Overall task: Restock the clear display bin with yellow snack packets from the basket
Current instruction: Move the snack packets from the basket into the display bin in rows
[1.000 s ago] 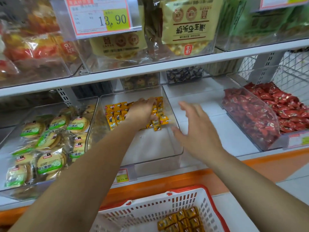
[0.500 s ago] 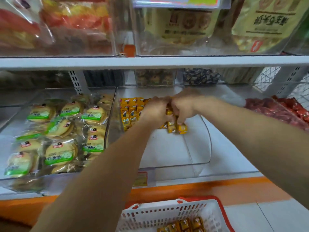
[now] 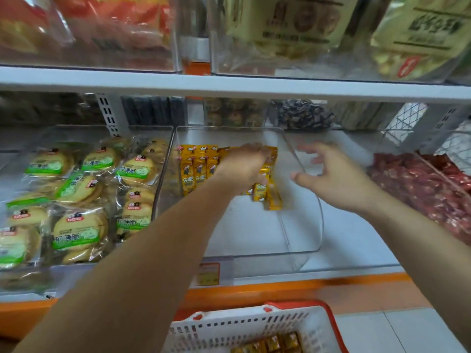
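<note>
The clear display bin (image 3: 300, 240) sits on the lower shelf, with yellow snack packets (image 3: 197, 169) lined up at its back left. My left hand (image 3: 244, 165) lies on the packets inside the bin, fingers bent down over them. My right hand (image 3: 331, 178) hovers just right of the bin's side wall, fingers spread and holding nothing. Below, the white basket with a red rim (image 3: 254, 324) holds more yellow packets (image 3: 270, 345).
A bin of green-labelled round biscuits (image 3: 76, 200) stands to the left. A bin of red sweets (image 3: 428, 194) stands to the right. The white upper shelf (image 3: 229, 84) hangs above with bagged snacks. An orange shelf edge (image 3: 280, 289) runs along the front.
My right hand has come out of the bin and moved right, fingers spread. My left hand stays on the packets. The camera has moved closer.
</note>
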Tool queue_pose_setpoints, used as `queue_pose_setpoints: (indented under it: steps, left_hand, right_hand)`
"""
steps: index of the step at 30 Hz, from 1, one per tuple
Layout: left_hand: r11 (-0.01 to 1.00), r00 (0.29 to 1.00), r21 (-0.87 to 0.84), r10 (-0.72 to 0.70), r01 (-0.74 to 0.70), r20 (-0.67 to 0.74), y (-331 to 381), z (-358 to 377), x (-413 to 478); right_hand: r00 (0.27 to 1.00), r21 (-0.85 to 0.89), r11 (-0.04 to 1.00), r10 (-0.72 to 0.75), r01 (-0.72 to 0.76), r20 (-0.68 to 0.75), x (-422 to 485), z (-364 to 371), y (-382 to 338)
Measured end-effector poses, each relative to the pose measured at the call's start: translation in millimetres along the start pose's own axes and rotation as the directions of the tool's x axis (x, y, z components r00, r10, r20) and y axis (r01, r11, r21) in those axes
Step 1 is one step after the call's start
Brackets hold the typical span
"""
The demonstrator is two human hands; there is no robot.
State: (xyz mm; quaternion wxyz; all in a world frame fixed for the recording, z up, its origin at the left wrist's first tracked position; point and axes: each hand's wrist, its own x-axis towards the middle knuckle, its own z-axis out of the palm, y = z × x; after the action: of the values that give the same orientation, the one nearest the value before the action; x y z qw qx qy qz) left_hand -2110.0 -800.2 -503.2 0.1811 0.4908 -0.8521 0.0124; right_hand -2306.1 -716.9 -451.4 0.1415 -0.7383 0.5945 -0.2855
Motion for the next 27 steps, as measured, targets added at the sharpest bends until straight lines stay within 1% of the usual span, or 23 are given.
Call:
queue_pose_setpoints:
  steps: [2, 4, 5, 7, 9, 11, 13, 15, 17, 18, 20, 21, 24, 25, 27]
  left_hand:
    - [0.994, 0.999, 0.104, 0.031, -0.033, 0.023, 1.6, -4.1, 3.9]
    - [0.989, 0.999, 0.149, 0.012, -0.016, 0.033, 0.9, -5.2, 6.8]
    - [0.989, 0.999, 0.150, -0.016, 0.011, 0.034, 0.7, -4.6, 7.7]
    - [0.981, 0.998, 0.186, -0.065, 0.059, 0.025, 3.3, -1.6, 7.6]
    - [0.958, 0.999, 0.284, -0.038, 0.042, -0.017, 6.6, 2.5, 6.0]
    - [0.917, 0.999, 0.399, 0.019, 0.000, -0.043, 8.7, 2.4, 4.6]
    - [0.890, 0.998, 0.456, 0.046, -0.018, -0.050, 12.6, -1.5, 4.2]
    - [0.904, 0.997, 0.425, 0.066, -0.048, -0.026, 22.7, -3.8, 5.0]
    - [0.947, 0.996, 0.310, 0.078, -0.086, 0.037, 30.5, -2.1, 2.0]
    - [0.964, 0.994, 0.249, 0.074, -0.093, 0.082, 32.9, 0.3, -0.1]
    - [0.987, 0.981, 0.148, 0.034, -0.063, 0.192, 35.3, 7.0, -5.0]
    - [0.986, 0.971, 0.154, 0.020, -0.058, 0.239, 35.1, 11.2, -7.1]
    - [0.929, 0.947, 0.346, 0.017, -0.134, 0.321, 34.9, 20.6, -8.8]
    - [0.920, 0.946, 0.366, 0.014, -0.139, 0.323, 35.3, 22.7, -8.3]
    - [0.930, 0.957, 0.345, 0.018, -0.123, 0.291, 36.1, 24.0, -7.3]
  right_hand:
    - [0.996, 0.194, 0.978, 0.067, -0.078, 0.062, -29.0, 4.6, 9.2]
    - [0.989, 0.297, 0.953, 0.023, -0.066, 0.147, -55.3, 15.1, 11.5]
    - [0.988, 0.303, 0.953, -0.024, -0.024, 0.154, -65.2, 21.3, 10.9]
    - [0.988, 0.282, 0.957, -0.096, 0.059, 0.121, -77.7, 30.6, 8.3]
    - [0.988, 0.273, 0.954, -0.146, 0.125, 0.057, -83.2, 36.8, 9.9]
    - [0.990, 0.289, 0.950, -0.135, 0.120, 0.032, -84.3, 42.4, 15.5]
    - [0.994, 0.320, 0.943, -0.102, 0.087, 0.031, -85.0, 48.4, 20.3]
    - [0.995, 0.359, 0.929, -0.099, 0.086, 0.018, -87.5, 50.8, 24.5]
    - [0.995, 0.379, 0.922, -0.095, 0.078, 0.025, -88.3, 51.1, 23.8]
    - [0.995, 0.380, 0.922, -0.090, 0.072, 0.030, -88.5, 50.8, 23.4]
    - [0.996, 0.377, 0.924, -0.085, 0.065, 0.038, -88.3, 50.8, 24.8]
    - [0.996, 0.369, 0.927, -0.086, 0.066, 0.039, -88.0, 51.7, 25.9]
    - [0.995, 0.367, 0.929, -0.079, 0.054, 0.053, -87.7, 52.8, 28.3]
    - [0.995, 0.380, 0.924, -0.077, 0.047, 0.064, -87.5, 53.0, 29.4]
    - [0.996, 0.381, 0.924, -0.067, 0.037, 0.066, -87.5, 53.2, 30.8]
